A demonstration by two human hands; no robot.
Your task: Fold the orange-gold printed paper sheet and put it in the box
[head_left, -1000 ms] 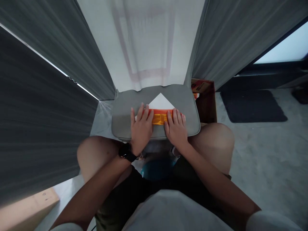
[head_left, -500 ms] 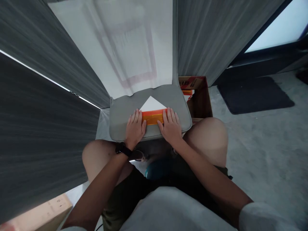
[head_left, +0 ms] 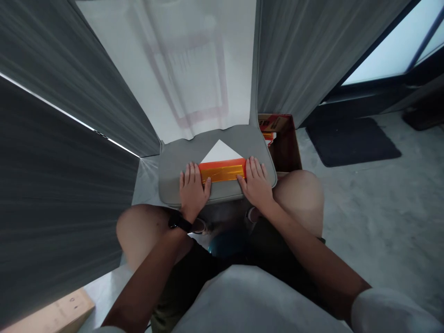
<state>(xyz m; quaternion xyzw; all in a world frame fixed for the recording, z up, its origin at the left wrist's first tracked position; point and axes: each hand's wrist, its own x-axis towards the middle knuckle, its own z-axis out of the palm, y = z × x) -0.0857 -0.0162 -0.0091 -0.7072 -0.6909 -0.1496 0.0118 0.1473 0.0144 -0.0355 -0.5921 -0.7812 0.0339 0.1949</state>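
A folded sheet of paper (head_left: 224, 172) lies on the grey chair seat (head_left: 173, 185). Its upper part is a white triangle pointing away from me; below that runs a red strip, then a shiny gold-orange band along the near edge. My left hand (head_left: 193, 187) rests on the sheet's left end, fingers stretched out flat and thumb on the gold band. At the right end, my right hand (head_left: 257, 182) lies the same way, palm down, its thumb on the band. Neither hand is gripping anything. The paper under my fingers is hidden.
White paper (head_left: 194, 69) covers the chair's backrest. Right of the seat stands an open cardboard box (head_left: 289, 143) with red and orange papers in it. A dark mat (head_left: 350, 141) lies on the floor, grey curtains (head_left: 291, 55) hang around, and another carton (head_left: 58, 312) sits at lower left.
My hands have slid apart along the folded paper toward its two ends, so more of the red strip and gold band shows. The view has shifted slightly.
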